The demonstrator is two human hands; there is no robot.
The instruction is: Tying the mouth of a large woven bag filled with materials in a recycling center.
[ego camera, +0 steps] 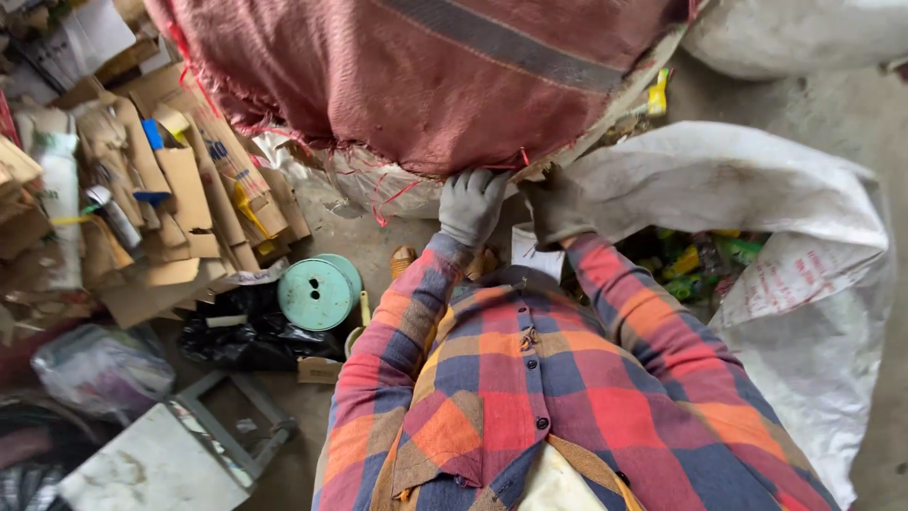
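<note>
While the red sack [426, 76] hangs straight ahead above the floor, its frayed lower edge is pinched by the gloved left hand [470, 203]; the right hand's [558, 213] grip, equally near, cannot be told.

both gloved hands, left hand [470, 203], right hand [558, 213], gripping red sack [426, 76] edge.

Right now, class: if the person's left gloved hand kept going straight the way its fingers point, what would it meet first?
The left hand points up at the red woven sack and seems to grip its frayed lower edge already, so the sack itself.
</note>
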